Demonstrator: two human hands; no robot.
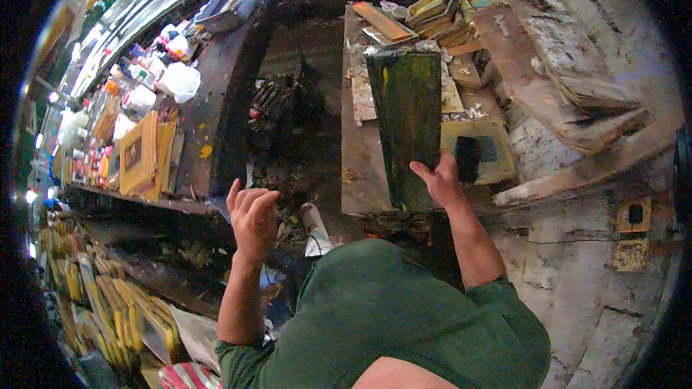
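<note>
Evidently, the long panel (411, 115) should handle as stiff and of moderate weight, possibly slick if its coating is wet, which cannot be told; hold is best taken along the side edges; its face is dark, near-black green with yellowish streaks and worn edges; it is over the right-hand worktable (364, 189); the right hand (441, 180) appears to grip its near right edge, fingers partly hidden; the left hand (252, 217) is empty, raised, fingers loosely curled

On left table (229, 90): tub (234, 3) at far end, frames (139, 155) at near end. Board (409, 122) over right table (360, 191).
</note>
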